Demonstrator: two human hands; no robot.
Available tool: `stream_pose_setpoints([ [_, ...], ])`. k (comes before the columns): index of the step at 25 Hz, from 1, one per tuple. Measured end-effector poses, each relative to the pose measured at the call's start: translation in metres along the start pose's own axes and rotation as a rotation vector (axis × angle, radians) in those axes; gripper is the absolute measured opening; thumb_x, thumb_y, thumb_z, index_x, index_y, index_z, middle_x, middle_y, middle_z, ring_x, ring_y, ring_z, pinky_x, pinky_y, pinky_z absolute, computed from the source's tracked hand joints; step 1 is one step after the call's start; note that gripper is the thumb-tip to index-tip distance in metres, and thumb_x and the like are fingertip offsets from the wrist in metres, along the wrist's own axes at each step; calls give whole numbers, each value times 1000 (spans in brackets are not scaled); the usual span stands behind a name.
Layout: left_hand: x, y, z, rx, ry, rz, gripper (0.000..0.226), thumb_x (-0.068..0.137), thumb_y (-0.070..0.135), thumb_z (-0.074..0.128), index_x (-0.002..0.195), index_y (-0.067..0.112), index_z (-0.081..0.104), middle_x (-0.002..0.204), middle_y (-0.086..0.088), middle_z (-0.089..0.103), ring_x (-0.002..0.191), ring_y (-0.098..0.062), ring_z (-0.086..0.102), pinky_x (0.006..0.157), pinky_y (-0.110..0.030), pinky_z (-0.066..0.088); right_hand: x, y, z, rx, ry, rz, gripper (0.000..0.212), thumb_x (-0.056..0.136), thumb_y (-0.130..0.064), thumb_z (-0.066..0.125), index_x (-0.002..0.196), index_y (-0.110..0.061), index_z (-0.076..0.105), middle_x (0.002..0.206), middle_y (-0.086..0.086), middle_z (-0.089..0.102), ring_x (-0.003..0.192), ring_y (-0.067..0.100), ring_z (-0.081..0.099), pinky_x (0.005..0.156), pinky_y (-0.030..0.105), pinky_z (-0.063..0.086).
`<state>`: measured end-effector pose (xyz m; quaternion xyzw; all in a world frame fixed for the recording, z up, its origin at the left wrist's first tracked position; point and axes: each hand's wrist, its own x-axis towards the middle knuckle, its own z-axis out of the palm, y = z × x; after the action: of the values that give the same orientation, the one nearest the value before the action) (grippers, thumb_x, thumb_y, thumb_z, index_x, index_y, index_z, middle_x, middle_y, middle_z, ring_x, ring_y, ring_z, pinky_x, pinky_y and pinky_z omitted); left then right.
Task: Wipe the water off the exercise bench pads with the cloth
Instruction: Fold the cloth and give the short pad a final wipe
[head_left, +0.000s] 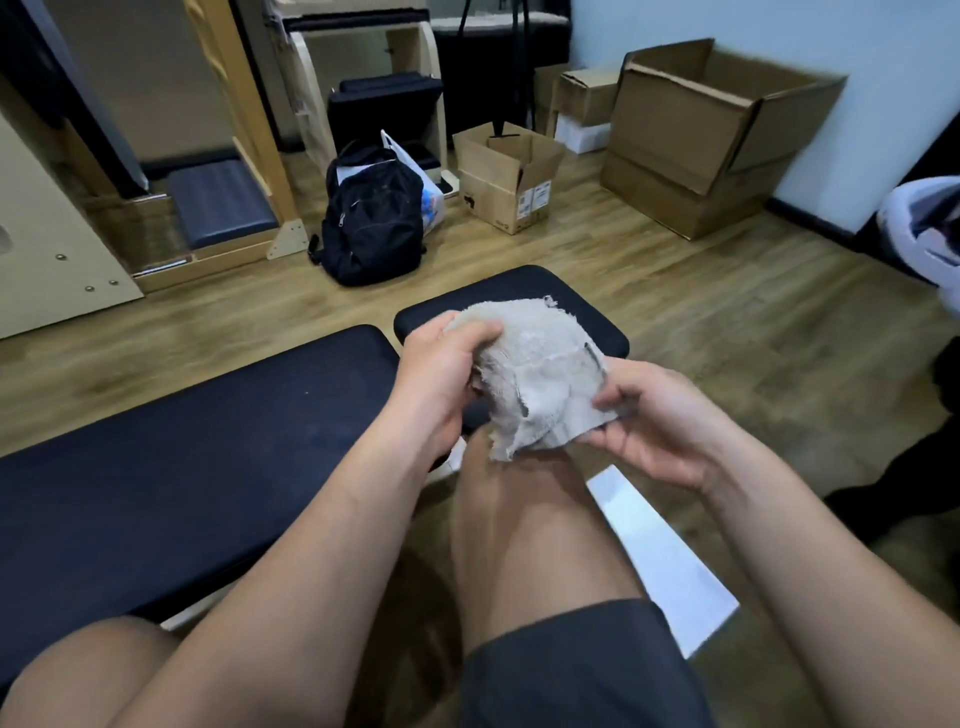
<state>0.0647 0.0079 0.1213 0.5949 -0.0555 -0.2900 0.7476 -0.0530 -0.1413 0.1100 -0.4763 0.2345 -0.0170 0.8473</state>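
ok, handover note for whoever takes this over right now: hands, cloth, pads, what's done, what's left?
Left hand: grips the cloth at its upper edge.
Right hand: pinches its lower corner.
Cloth: bunched, held up between the hands, on neither pad.
Long pad lies to the left, small pad just beyond the cloth.
Done: cloth picked up.
Left: probably wiping both pads; any water on them is too faint to make out.

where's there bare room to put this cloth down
The long bench pad, left of the left hand, is bare along its top. The wooden floor between the pads and the backpack is open. The small pad sits partly behind the cloth; the far wall is crowded with cardboard boxes.
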Motion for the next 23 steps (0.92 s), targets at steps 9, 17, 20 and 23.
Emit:
stream_pose_setpoints([
  [9, -6, -32, 51, 532, -483, 91, 6, 85, 11, 66, 80, 11, 64, 71, 0, 59, 63, -13, 52, 58, -26, 41, -1, 19, -87, -381, 123, -110, 78, 67, -57, 78, 132, -20, 56, 133, 3, 60, 124, 19, 55, 106, 46, 43],
  [17, 11, -61, 40, 592, -263, -58, 19, 90, 39, 63, 97, 23, 69, 95, -1, 70, 82, -15, 63, 74, -31, 51, 2, 39, -92, -200, -38, -68, 45, 78, -8, 69, 120, 2, 57, 101, 16, 66, 86, 27, 64, 68, 36, 51],
  [20, 11, -97, 35, 669, -249, -326, 59, 79, 64, 65, 124, 27, 54, 120, 5, 62, 101, -11, 62, 87, -29, 51, 10, 54, -92, -136, 206, -19, 38, 84, -7, 69, 119, -4, 56, 103, 15, 68, 82, 27, 66, 70, 39, 52],
  [23, 9, -119, 34, 562, -291, -282, 79, 77, 26, 83, 139, 27, 34, 126, 1, 54, 99, -7, 59, 71, -16, 51, 11, 70, -106, -9, 337, 110, 51, 84, 1, 67, 128, -18, 50, 108, 16, 67, 87, 28, 65, 81, 42, 51],
])
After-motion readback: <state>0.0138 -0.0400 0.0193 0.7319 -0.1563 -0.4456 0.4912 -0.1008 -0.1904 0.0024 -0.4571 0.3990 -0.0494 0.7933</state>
